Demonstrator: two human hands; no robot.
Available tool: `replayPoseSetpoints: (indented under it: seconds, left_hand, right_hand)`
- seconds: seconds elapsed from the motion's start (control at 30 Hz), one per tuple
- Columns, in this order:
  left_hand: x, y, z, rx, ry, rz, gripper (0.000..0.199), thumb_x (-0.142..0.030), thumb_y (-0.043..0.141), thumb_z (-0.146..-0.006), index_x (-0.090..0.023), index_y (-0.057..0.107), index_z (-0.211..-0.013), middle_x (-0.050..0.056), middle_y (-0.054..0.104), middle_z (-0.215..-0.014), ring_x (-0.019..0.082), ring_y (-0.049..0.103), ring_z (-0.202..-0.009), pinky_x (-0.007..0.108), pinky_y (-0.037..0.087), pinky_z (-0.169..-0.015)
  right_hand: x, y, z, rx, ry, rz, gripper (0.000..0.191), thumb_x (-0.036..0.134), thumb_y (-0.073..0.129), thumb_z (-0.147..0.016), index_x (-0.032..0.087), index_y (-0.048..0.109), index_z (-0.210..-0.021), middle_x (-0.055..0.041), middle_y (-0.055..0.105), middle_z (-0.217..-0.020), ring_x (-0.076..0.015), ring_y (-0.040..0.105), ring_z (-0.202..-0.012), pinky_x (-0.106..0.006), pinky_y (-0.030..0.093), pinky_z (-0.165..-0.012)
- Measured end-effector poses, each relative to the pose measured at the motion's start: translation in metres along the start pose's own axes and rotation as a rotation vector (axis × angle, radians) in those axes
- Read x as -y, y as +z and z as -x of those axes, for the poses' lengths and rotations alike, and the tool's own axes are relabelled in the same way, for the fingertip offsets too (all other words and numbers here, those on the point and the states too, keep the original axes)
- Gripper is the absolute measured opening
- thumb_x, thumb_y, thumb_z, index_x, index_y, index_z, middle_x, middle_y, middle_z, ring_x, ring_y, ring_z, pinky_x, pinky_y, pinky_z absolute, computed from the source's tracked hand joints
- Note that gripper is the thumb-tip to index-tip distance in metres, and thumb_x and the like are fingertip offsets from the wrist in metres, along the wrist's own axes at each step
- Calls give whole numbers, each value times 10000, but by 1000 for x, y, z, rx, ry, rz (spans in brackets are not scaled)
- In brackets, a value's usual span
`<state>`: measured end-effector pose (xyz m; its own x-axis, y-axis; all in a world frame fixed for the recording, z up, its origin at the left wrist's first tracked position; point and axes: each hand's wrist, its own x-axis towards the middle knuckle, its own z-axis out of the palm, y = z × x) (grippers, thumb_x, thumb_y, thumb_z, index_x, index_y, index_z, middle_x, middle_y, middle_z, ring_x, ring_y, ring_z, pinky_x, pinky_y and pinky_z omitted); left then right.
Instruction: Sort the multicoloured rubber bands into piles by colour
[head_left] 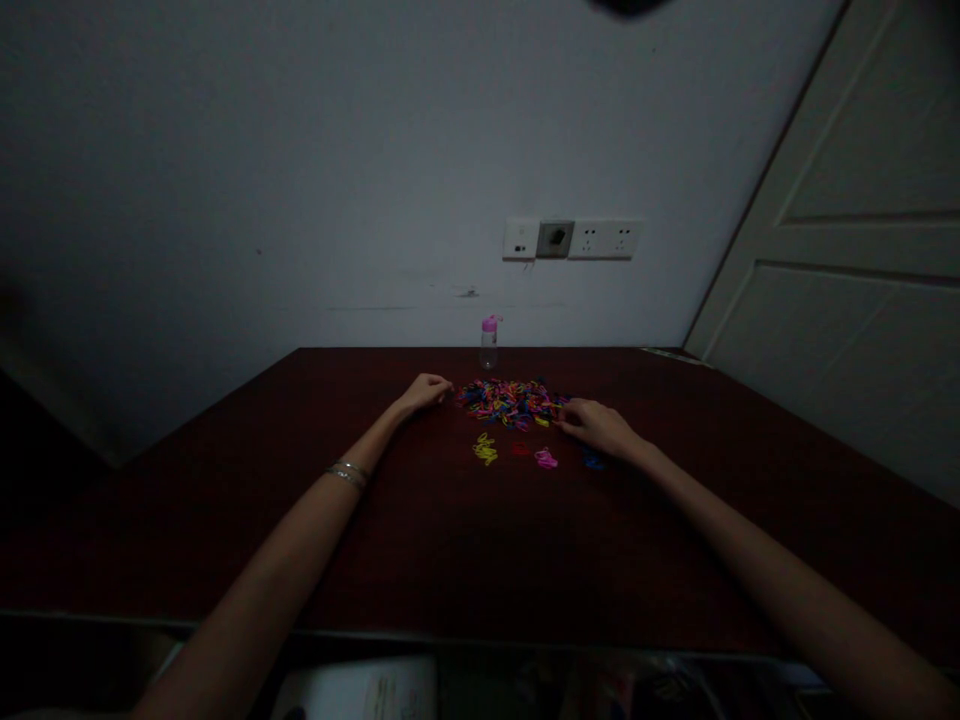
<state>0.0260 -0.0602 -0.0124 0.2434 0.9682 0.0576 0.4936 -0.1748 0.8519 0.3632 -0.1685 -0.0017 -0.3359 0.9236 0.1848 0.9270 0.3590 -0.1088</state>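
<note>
Beside the coloured pile (510,402), left hand (426,392) and right hand (600,427) sit half-curled, contents indiscernible. Pieces (486,450) seem light; pinch ends.

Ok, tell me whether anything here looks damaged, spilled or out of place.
The pale wall looks marred: dark scuffs and a smudge break its plain surface above the dark reddish table. Otherwise, only the loose multicoloured heap of small pieces looks untidy.

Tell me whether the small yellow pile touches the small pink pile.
Apart: the head view shows bare table and a red pile between the yellow pile and pink pile.
</note>
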Motion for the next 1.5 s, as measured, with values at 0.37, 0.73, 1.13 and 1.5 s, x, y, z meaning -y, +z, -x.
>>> replayPoseSetpoints:
  seconds: [0.37, 0.73, 1.13, 1.5]
  left_hand:
    - [5, -2, 2, 16, -12, 57, 353, -426, 483, -757, -112, 621, -841, -51, 427, -472, 39, 283, -348, 182, 165, -367]
    - [-5, 6, 3, -4, 20, -8, 217, -289, 546, -688, -99, 636, -743, -39, 462, -470, 56, 356, -408, 180, 244, -408]
    - [-32, 14, 12, 383, 188, -160, 228, -281, 607, -607, -92, 663, -722, -22, 515, -519, 69, 404, -483, 193, 298, -472]
    - [-34, 18, 9, 395, 189, -305, 173, -213, 610, -570, -105, 658, -697, -16, 552, -566, 75, 438, -523, 182, 311, -499]
  right_hand:
    - [-8, -8, 0, -79, 18, -66, 158, 306, 491, -791, 202, 604, -826, -53, 599, -905, -164, 553, -775, -235, 362, -603]
    - [40, -10, -15, -42, -202, -425, 198, 323, 514, -775, 157, 619, -746, -32, 611, -732, -130, 545, -655, -227, 381, -585]
    - [101, 0, -26, 44, -411, -361, 179, 264, 535, -783, 175, 685, -817, -46, 652, -788, -140, 564, -703, -237, 392, -644]
    - [25, 1, -34, -125, -138, -504, 288, 372, 503, -778, 150, 682, -816, -41, 662, -766, -154, 575, -691, -254, 422, -638]
